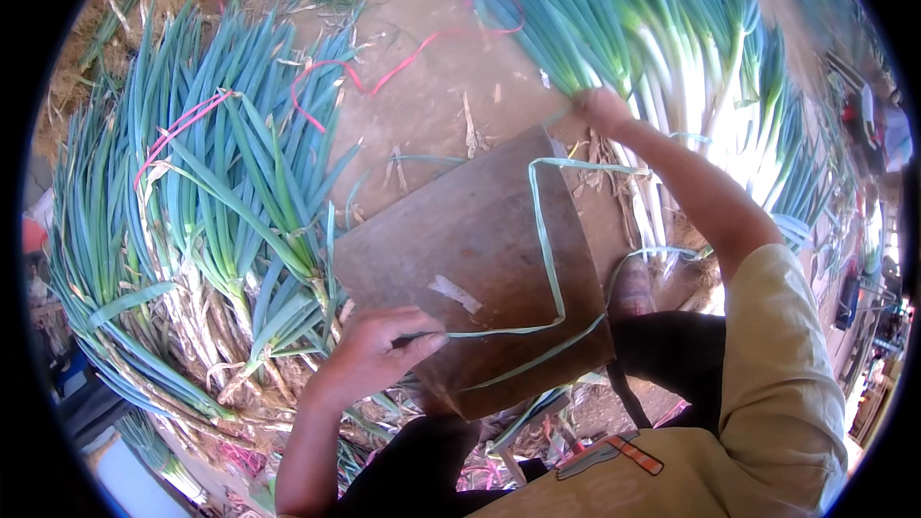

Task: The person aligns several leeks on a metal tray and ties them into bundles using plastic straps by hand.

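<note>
My left hand (381, 356) pinches one end of a pale green plastic tie strip (547, 252) between thumb and forefinger. From there the strip bends across a wooden board (475, 230) lying between my knees and runs right towards the leeks or large green onions. A second length of strip crosses the board's near corner. My right hand (603, 109) reaches forward to the near left side of a big pile of green onions (683, 79), with white stalks and blue-green leaves. Its fingers are curled at the stalks; what they grip is partly hidden.
On my left lies a heap of untrimmed green onions (209, 230) with dry brown skins and roots. A pink plastic strip (403, 61) trails over the dirt floor (432, 111). My shoe (633, 288) is beside the board, and scraps lie below it.
</note>
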A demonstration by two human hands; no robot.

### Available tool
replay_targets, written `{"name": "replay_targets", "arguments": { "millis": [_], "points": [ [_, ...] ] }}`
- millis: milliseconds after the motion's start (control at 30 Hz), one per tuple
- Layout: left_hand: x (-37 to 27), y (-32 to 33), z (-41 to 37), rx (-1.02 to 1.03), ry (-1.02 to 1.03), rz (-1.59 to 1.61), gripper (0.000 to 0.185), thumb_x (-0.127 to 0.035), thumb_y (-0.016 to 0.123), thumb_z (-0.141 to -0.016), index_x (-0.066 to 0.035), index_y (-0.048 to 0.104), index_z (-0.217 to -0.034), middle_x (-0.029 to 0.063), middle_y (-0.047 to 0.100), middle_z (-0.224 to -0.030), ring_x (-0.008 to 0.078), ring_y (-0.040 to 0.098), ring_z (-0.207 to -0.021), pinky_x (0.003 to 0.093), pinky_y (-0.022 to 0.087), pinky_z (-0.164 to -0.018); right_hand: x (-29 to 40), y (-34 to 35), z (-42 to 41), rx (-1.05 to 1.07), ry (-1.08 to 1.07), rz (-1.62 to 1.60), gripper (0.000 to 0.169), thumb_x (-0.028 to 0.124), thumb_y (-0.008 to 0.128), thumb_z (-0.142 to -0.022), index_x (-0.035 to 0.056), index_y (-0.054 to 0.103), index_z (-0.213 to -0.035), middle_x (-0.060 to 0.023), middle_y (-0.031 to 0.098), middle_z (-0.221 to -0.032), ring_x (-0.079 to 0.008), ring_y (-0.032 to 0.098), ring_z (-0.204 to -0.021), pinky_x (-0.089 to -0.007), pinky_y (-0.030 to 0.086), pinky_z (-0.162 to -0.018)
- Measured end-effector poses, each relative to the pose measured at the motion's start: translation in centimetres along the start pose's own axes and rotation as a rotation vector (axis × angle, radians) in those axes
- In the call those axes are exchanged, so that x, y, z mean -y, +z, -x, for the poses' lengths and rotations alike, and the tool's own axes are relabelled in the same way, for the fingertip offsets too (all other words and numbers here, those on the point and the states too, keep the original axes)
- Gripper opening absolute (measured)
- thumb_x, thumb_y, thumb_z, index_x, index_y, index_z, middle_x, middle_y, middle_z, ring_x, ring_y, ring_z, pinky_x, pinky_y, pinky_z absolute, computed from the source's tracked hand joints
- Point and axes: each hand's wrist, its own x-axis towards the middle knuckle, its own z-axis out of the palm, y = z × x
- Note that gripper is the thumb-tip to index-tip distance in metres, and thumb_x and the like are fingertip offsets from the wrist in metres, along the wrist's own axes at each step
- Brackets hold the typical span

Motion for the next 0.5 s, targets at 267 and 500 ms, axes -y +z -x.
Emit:
{"name": "replay_targets", "arguments": {
  "millis": [267,500],
  "points": [
    [0.5,-0.7,-0.6,-0.033,-0.046,0.082,0.019,-0.018,0.064,-0.086,-0.001,0.064,-0.092,0.0082,0.060,-0.077,0.0138,0.057,-0.069,0.0279,0.047,-0.060,-0.8,-3.7,-2.6,0.069,-0.084,0.112,0.019,0.018,0.054,-0.079,0.0062,0.067,-0.086,-0.0165,0.065,-0.085,-0.0341,0.062,-0.085,-0.0431,0.049,-0.077],
    [1.9,-1.2,-0.8,-0.243,-0.104,0.144,0.016,-0.015,0.063,-0.086,0.000,0.064,-0.092,0.0019,0.055,-0.063,0.0077,0.049,-0.061,0.0238,0.040,-0.053,-1.4,-3.2,-3.6,0.219,0.086,-0.013,0.024,0.022,0.053,-0.082,0.0025,0.066,-0.085,-0.0157,0.066,-0.078,-0.0273,0.063,-0.062,-0.0386,0.052,-0.063]
  ]
}}
